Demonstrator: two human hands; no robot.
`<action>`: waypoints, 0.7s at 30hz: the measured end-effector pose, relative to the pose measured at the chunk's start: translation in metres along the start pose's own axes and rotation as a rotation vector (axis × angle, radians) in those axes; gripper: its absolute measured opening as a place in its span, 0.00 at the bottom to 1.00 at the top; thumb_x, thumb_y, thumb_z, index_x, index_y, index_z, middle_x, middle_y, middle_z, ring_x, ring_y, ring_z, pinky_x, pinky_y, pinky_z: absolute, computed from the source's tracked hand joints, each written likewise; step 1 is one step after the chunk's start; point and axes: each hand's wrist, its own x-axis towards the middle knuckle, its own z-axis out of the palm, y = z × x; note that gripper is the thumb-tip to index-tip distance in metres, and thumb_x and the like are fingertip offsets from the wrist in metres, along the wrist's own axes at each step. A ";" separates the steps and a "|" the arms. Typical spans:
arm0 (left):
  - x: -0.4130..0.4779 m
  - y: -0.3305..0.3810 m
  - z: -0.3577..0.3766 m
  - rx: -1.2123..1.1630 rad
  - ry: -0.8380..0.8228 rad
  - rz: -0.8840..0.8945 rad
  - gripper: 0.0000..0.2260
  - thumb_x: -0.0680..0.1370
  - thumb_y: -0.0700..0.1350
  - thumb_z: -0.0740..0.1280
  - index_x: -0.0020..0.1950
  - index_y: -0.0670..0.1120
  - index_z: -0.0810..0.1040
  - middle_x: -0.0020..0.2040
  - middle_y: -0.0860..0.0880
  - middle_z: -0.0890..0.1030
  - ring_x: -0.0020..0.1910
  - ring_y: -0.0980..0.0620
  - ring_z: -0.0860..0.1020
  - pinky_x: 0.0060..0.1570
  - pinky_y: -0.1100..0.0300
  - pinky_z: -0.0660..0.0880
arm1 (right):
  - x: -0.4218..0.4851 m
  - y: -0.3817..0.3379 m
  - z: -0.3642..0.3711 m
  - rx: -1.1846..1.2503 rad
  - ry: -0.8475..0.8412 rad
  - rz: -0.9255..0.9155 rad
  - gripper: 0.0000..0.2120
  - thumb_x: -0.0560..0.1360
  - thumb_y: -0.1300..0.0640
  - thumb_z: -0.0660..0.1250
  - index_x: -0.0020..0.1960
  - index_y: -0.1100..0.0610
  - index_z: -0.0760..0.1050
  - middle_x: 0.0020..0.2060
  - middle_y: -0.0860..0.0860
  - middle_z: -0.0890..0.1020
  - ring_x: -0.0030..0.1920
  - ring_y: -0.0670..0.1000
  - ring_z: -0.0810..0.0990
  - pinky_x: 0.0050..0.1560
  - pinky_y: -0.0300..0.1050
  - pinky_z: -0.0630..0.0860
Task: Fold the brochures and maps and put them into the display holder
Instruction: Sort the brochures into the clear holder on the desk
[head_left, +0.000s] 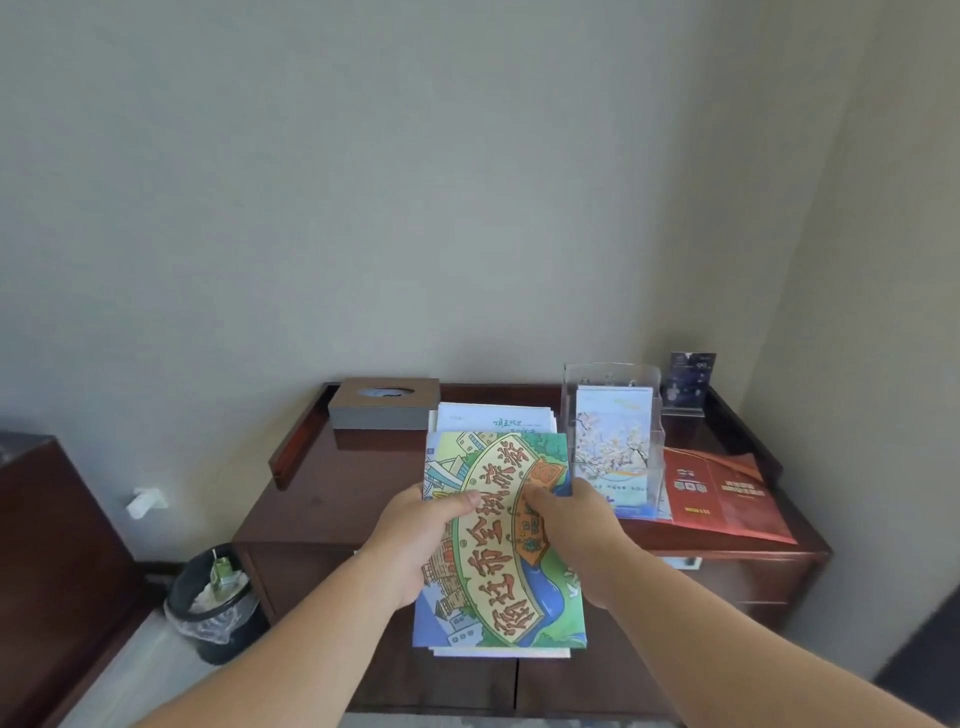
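Observation:
I hold a folded colourful map (493, 587) with a cream banner of red characters, above the front of the dark wooden table (332, 499). My left hand (415, 540) grips its left edge, thumb on top. My right hand (576, 525) grips its right edge. White sheets show under the map's lower edge. A clear display holder (654, 384) stands at the back right with a blossom brochure (613, 447) in its front pocket. More white papers (493, 418) lie on the table behind the map. A red brochure (727, 493) lies unfolded to the right of the holder.
A grey tissue box (384, 405) sits at the back left of the table. A small dark sign card (688, 382) stands behind the holder. A black waste bin (218, 603) with a plastic liner is on the floor left of the table. The walls are close behind and to the right.

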 end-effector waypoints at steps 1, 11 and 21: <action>0.011 0.002 -0.006 -0.004 0.002 -0.004 0.08 0.75 0.42 0.73 0.55 0.45 0.83 0.47 0.44 0.87 0.47 0.41 0.85 0.54 0.41 0.79 | 0.010 -0.002 0.007 -0.004 -0.004 -0.005 0.07 0.78 0.51 0.67 0.45 0.53 0.75 0.39 0.49 0.85 0.38 0.51 0.85 0.40 0.48 0.82; 0.135 0.029 -0.082 -0.008 0.001 -0.037 0.09 0.75 0.42 0.73 0.55 0.45 0.83 0.47 0.45 0.87 0.47 0.42 0.85 0.52 0.45 0.80 | 0.116 -0.035 0.092 -0.077 -0.060 0.018 0.04 0.77 0.53 0.68 0.45 0.52 0.79 0.36 0.46 0.86 0.36 0.47 0.86 0.41 0.46 0.82; 0.232 0.011 -0.143 -0.014 0.090 -0.177 0.08 0.75 0.42 0.73 0.54 0.46 0.83 0.48 0.43 0.86 0.49 0.39 0.84 0.58 0.38 0.76 | 0.215 -0.021 0.167 -0.221 -0.166 0.100 0.05 0.78 0.54 0.67 0.53 0.53 0.75 0.46 0.48 0.85 0.45 0.51 0.85 0.51 0.53 0.82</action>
